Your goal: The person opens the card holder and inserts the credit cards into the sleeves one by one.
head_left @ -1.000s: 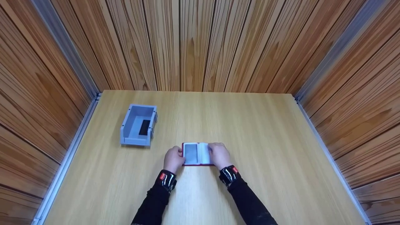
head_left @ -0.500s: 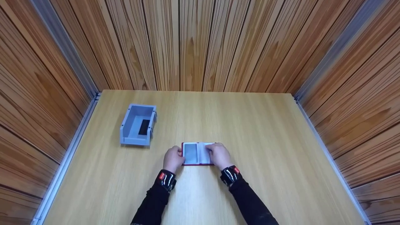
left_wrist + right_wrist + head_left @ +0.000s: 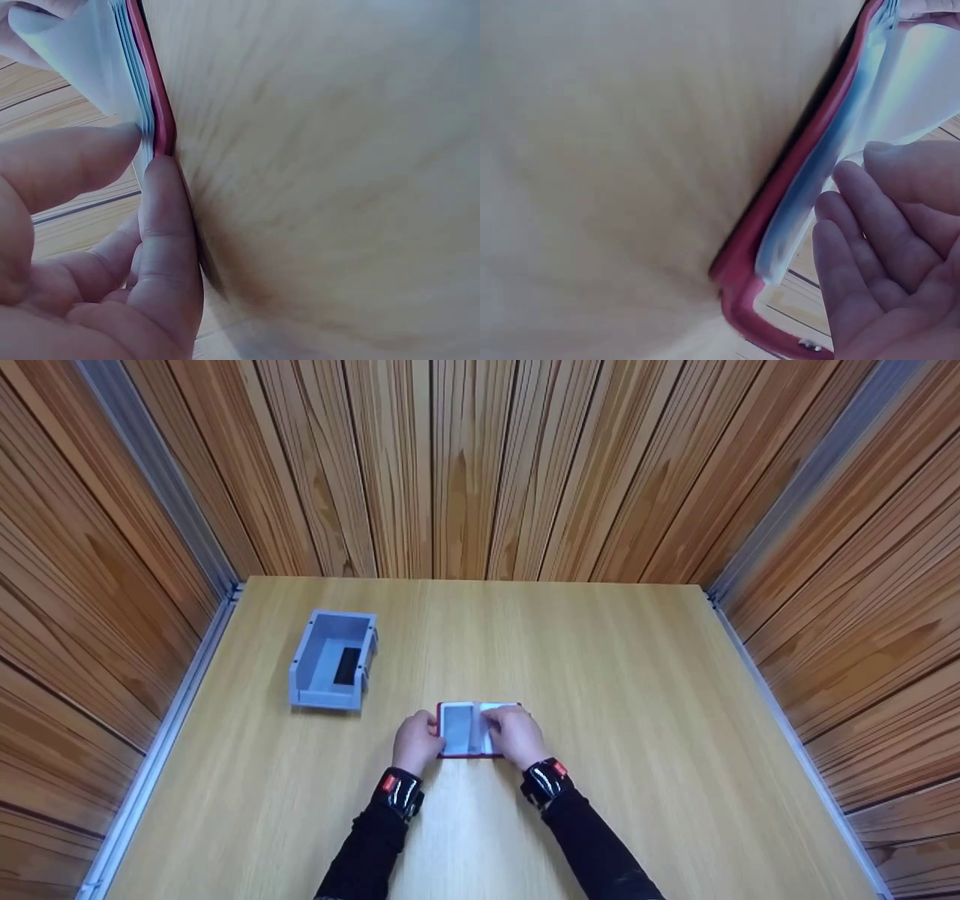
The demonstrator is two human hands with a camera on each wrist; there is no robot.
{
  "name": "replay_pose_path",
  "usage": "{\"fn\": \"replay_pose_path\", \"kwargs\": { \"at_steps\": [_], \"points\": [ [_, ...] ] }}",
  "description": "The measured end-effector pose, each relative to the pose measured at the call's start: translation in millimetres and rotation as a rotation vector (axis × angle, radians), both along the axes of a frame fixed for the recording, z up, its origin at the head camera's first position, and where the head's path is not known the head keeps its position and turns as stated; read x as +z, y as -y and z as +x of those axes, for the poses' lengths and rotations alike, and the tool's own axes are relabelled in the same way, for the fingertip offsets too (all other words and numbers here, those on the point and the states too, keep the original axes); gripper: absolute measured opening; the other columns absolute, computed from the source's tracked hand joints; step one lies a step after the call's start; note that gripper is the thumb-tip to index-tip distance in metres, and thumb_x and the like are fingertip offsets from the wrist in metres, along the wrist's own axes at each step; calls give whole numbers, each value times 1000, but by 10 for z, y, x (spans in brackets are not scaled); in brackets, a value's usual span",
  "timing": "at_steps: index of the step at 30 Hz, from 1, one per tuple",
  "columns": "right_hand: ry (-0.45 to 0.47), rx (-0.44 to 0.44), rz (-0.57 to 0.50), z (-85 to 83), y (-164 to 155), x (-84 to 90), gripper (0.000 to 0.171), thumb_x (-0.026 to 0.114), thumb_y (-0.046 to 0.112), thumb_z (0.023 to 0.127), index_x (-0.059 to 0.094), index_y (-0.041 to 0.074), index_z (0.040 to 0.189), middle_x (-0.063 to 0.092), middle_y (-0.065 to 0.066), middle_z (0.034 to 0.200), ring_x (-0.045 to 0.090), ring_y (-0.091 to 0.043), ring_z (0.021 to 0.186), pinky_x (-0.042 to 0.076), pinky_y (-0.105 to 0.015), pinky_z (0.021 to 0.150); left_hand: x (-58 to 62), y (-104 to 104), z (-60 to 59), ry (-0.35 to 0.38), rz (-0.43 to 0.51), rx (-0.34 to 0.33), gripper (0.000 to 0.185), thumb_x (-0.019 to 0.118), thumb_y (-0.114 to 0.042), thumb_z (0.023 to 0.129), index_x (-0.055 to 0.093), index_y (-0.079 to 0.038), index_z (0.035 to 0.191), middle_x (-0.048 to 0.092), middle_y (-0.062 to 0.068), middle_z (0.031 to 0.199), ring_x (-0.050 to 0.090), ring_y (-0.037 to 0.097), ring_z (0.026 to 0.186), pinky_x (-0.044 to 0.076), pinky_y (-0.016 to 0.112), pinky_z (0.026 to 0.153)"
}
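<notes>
A red card holder [image 3: 456, 729] with clear plastic sleeves lies opened out on the table in front of me. My left hand [image 3: 417, 742] pinches its left edge, thumb on the stacked sleeves and fingers against the red cover [image 3: 159, 105]. Over the right half is my right hand [image 3: 517, 735]. Between its thumb and index finger it pinches the edge of a clear sleeve [image 3: 915, 82], which curves up from the others. In the right wrist view, a red strap with a metal snap [image 3: 810, 345] sticks out from the cover.
A blue-grey plastic bin [image 3: 326, 697] stands at the back left of the wooden table [image 3: 600, 660], with a black patch on its inner side. Wood-plank walls [image 3: 465, 472] rise behind and on both sides, with metal posts in the corners.
My right hand has moved left across the right half of the card holder, bringing the sleeve's edge toward the middle. The left hand and the bin have stayed put.
</notes>
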State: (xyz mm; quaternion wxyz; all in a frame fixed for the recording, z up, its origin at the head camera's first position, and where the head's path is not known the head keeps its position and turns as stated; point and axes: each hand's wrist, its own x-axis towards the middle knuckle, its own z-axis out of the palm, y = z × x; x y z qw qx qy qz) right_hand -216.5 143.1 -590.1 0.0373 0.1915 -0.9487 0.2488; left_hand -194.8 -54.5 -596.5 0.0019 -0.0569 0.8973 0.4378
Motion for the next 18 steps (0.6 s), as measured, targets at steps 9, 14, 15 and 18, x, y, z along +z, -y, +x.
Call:
{"fn": "replay_pose_path", "kwargs": {
  "at_steps": [9, 14, 15, 18],
  "points": [
    [-25, 46, 23, -22, 100, 7, 29, 70, -3, 81, 71, 0, 110, 71, -13, 105, 65, -31, 102, 48, -42, 94, -1, -10, 0, 5, 7, 8, 28, 74, 5, 70, 63, 5, 96, 60, 8, 81, 57, 26, 79, 48, 41, 74],
    [2, 29, 11, -28, 142, 14, 35, 74, -2, 80, 69, 0, 114, 68, -14, 108, 62, -31, 104, 47, -42, 94, -3, -6, 4, -11, 2, 10, 28, 75, 4, 69, 64, 5, 95, 61, 7, 79, 58, 26, 77, 49, 42, 74],
    [-1, 27, 6, -31, 150, 13, 35, 75, -2, 79, 69, 0, 114, 68, -14, 108, 62, -32, 103, 47, -42, 94, -3, -4, 4, -16, 1, 8, 28, 74, 4, 68, 64, 5, 95, 60, 7, 79, 58, 26, 77, 49, 42, 73],
    [-21, 33, 3, -45, 170, 1, 34, 76, -1, 79, 69, -1, 112, 67, -15, 105, 62, -32, 101, 48, -42, 92, -6, 1, 1, -24, 5, 4, 28, 75, 4, 68, 64, 5, 94, 61, 7, 79, 58, 26, 76, 49, 42, 73]
  ]
}}
